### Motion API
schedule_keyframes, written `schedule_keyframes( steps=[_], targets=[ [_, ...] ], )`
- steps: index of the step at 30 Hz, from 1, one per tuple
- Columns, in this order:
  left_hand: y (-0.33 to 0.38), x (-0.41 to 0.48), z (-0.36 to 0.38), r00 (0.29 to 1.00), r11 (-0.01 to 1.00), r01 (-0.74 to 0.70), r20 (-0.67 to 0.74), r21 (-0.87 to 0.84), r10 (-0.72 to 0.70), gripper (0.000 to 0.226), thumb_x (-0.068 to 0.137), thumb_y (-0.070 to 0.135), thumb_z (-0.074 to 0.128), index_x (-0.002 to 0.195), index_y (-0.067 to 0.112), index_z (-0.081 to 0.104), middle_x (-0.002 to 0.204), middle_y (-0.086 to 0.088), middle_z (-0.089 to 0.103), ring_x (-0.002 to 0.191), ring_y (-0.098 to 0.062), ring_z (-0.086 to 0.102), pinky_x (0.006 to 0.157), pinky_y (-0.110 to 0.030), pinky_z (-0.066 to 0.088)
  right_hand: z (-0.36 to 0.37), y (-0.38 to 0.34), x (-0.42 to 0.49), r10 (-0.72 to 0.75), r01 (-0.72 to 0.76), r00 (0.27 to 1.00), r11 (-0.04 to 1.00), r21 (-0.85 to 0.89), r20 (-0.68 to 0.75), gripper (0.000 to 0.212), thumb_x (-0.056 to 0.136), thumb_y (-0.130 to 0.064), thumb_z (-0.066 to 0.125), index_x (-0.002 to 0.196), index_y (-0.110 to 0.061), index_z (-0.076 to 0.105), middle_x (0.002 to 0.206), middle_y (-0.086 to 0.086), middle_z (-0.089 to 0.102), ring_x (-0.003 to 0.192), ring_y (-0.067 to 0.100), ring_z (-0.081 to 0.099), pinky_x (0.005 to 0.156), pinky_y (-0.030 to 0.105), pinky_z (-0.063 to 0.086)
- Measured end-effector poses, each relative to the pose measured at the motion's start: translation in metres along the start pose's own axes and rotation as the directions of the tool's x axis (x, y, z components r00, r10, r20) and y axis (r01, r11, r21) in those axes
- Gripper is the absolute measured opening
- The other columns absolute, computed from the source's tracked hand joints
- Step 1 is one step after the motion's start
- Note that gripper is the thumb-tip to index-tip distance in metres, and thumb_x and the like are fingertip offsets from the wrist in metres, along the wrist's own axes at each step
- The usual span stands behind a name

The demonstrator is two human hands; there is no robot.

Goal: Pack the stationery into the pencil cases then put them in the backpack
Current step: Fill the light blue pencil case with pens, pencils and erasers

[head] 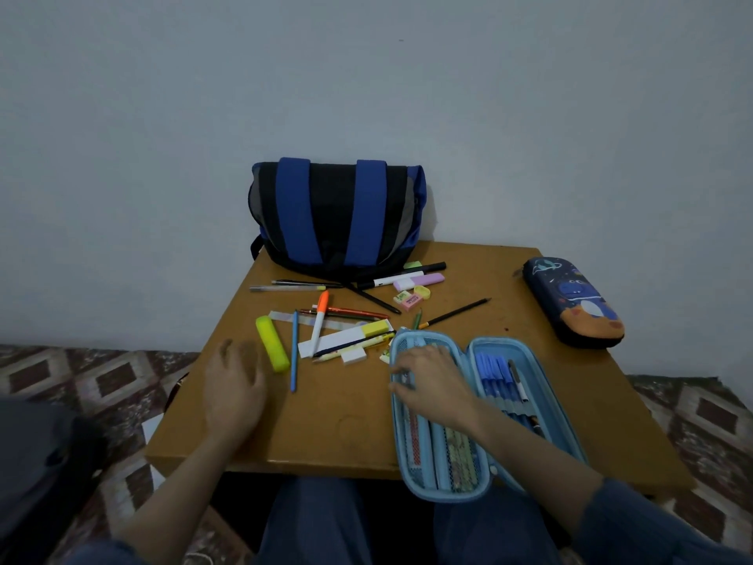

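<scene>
An open light-blue pencil case (529,352) lies at the table's front right, with blue pens in its right half and a mesh pocket on its left half. My right hand (436,381) rests on the mesh half with its fingers bent near the case's left rim; whether they pinch anything is unclear. My left hand (234,385) hovers blurred over the table with relaxed fingers, just left of a yellow highlighter (272,348). Loose stationery lies mid-table: a blue pencil (294,352), an orange marker (320,320), a purple highlighter (419,281), small erasers (407,301) and a black pencil (456,314). A blue-and-black backpack (338,222) stands at the back.
A dark blue printed pencil case (574,303) lies zipped at the table's right edge. The small wooden table (346,434) stands against a pale wall. Patterned floor surrounds it. My knees are under the front edge, and a dark object sits at lower left (36,462).
</scene>
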State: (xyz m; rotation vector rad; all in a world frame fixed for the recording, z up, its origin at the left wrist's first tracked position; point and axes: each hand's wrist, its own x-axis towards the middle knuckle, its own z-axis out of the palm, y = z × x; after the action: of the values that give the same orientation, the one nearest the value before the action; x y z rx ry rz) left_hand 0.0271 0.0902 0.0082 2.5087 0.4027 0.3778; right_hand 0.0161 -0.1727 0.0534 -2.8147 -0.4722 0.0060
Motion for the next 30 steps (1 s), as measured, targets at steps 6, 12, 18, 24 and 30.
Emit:
schedule_keyframes(
  steps=[6, 12, 18, 24, 30],
  targets=[
    [-0.013, -0.004, 0.008, 0.988, 0.983, -0.101, 0.131, 0.153, 0.081, 0.047, 0.097, 0.026, 0.040, 0.142, 0.012, 0.035, 0.152, -0.009, 0.025, 0.139, -0.028, 0.025, 0.115, -0.043, 0.019, -0.003, -0.010, 0.031, 0.022, -0.017, 0.998, 0.996, 0.091, -0.056, 0.029, 0.091, -0.030, 0.056, 0.111, -0.012, 0.066, 0.116, 0.005, 0.063, 0.110, 0.020, 0.055, 0.092, 0.033, 0.045],
    [-0.015, 0.002, 0.012, 0.953, 0.946, -0.246, 0.233, 0.211, 0.196, 0.050, 0.099, 0.025, 0.032, 0.148, 0.027, 0.021, 0.157, 0.003, 0.011, 0.145, -0.020, 0.007, 0.117, -0.046, 0.006, -0.008, -0.003, 0.056, 0.079, -0.075, 0.995, 0.995, 0.058, -0.066, 0.029, 0.090, -0.024, 0.057, 0.115, -0.013, 0.064, 0.112, 0.007, 0.065, 0.104, 0.022, 0.057, 0.082, 0.032, 0.048],
    [-0.014, 0.011, 0.015, 0.950, 0.965, -0.237, 0.236, 0.112, 0.206, 0.045, 0.100, 0.022, 0.033, 0.144, 0.026, 0.029, 0.156, 0.005, 0.017, 0.145, -0.019, 0.012, 0.117, -0.045, 0.006, -0.012, 0.016, 0.098, 0.145, -0.138, 0.984, 0.988, 0.072, -0.103, 0.022, 0.086, -0.015, 0.053, 0.098, -0.009, 0.071, 0.097, 0.009, 0.071, 0.088, 0.024, 0.064, 0.073, 0.036, 0.055],
    [0.009, 0.027, 0.018, 0.944, 0.959, -0.284, 0.183, 0.024, 0.275, 0.049, 0.100, 0.031, 0.033, 0.147, 0.026, 0.022, 0.156, 0.004, 0.017, 0.144, -0.015, 0.012, 0.117, -0.035, 0.002, -0.013, 0.024, 0.142, 0.200, -0.200, 0.968, 0.980, 0.019, -0.151, 0.025, 0.084, -0.006, 0.051, 0.101, -0.006, 0.070, 0.102, 0.014, 0.068, 0.093, 0.031, 0.062, 0.076, 0.040, 0.054],
    [0.012, 0.024, 0.030, 0.896, 0.927, -0.362, 0.312, 0.101, 0.316, 0.052, 0.097, 0.048, 0.030, 0.146, 0.031, 0.024, 0.157, 0.006, 0.008, 0.145, -0.016, -0.004, 0.117, -0.033, 0.004, -0.003, 0.025, 0.179, 0.131, -0.149, 0.987, 0.963, -0.226, -0.093, 0.036, 0.086, -0.008, 0.053, 0.121, -0.011, 0.058, 0.121, 0.012, 0.056, 0.115, 0.031, 0.045, 0.091, 0.040, 0.041]
  ],
)
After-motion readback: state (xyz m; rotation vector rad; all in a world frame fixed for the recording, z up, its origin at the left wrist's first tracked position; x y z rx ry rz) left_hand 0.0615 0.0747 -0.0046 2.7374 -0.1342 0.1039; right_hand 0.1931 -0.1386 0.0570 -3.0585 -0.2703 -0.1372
